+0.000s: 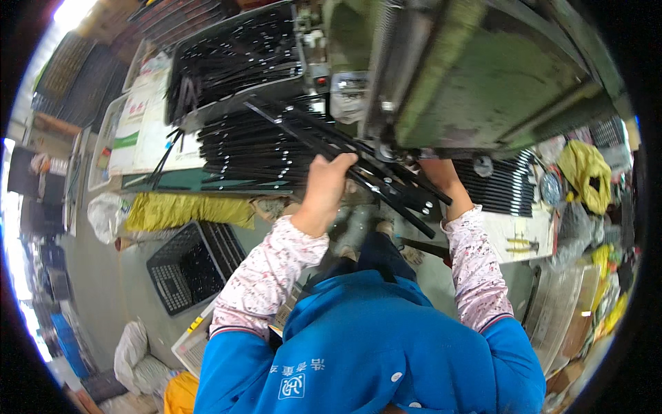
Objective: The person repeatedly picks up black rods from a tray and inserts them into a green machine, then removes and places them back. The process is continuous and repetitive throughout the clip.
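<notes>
My left hand (329, 178) is closed around a bundle of long black metal strips (331, 146) that runs diagonally from upper left to lower right. My right hand (441, 176) reaches forward under the green machine (483, 76); its fingers are hidden behind the machine's lower edge and the strip ends. A big stack of the same black strips (248, 148), dotted with small holes, lies just left of my left hand. Both forearms wear pink patterned sleeves over a blue vest.
A grey tray of black strips (234, 55) stands behind the stack. More strips (507, 186) lie at the right. A black plastic crate (189, 265) sits on the floor at the left, beside a yellow cloth (186, 210). Yellow fabric (586, 172) and clutter fill the right.
</notes>
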`<state>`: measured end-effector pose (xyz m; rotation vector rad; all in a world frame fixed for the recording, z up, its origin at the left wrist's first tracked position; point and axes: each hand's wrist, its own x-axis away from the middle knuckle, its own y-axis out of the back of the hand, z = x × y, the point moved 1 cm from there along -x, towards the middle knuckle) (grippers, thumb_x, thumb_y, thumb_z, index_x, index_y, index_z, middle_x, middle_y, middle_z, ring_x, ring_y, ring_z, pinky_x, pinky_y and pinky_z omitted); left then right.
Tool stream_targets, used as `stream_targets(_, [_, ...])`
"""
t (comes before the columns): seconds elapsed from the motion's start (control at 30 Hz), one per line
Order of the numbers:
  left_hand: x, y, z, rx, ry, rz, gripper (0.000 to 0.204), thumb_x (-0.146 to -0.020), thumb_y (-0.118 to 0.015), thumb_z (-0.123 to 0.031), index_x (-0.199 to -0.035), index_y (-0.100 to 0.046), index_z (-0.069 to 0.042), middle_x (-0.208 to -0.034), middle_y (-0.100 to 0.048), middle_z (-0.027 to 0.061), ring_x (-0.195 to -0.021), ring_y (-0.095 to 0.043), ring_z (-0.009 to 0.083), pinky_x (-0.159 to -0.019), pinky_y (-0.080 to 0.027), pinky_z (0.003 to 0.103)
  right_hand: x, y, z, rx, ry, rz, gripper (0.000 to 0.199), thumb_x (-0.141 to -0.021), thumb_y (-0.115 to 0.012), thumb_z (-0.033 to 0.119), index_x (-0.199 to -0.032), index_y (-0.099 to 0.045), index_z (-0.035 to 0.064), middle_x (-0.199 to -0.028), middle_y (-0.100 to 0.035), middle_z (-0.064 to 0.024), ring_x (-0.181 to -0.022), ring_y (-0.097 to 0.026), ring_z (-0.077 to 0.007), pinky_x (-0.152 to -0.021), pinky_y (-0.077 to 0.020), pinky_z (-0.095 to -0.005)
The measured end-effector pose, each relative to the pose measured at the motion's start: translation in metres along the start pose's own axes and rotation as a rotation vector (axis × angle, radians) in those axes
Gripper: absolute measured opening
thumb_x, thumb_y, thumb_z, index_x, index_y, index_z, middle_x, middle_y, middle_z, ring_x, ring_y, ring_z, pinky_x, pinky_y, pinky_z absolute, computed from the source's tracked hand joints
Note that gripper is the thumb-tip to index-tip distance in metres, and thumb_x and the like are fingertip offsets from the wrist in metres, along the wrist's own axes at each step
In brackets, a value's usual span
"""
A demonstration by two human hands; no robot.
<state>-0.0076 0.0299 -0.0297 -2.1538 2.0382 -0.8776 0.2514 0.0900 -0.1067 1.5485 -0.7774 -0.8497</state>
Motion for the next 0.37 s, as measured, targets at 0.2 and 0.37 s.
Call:
stream_targets(0.2, [-0.010, 0.002, -0.005, 0.087, -0.012, 0.128, 0.010, -0.086, -0.061, -0.009, -0.087, -0.058, 0.000, -0.069, -0.062, 0.0064, -0.045, -0.053, 0.0117, -0.039, -0.040, 0.024, -0.016, -0.099, -0.004, -0.529, -0.338, -0.352, 0.038, -0.090, -0.055, 0.023, -0.124, -0.057, 0.0054, -0.122, -0.058, -0.0147, -0.110, -0.055, -0.0319, -0.095, -0.0425, -0.0439])
stream_targets(0.37, [-0.007, 0.031, -0.017, 0.119, 0.047, 0.092, 0.018, -0.084, -0.068, -0.012, -0.092, -0.056, -0.002, -0.074, -0.061, 0.0050, -0.044, -0.049, 0.0119, -0.041, -0.039, 0.024, -0.024, -0.101, -0.013, -0.308, -0.392, -0.056, 0.045, -0.085, -0.064, 0.023, -0.122, -0.055, -0.0020, -0.118, -0.059, -0.0187, -0.104, -0.056, -0.0346, -0.093, -0.0450, -0.0444])
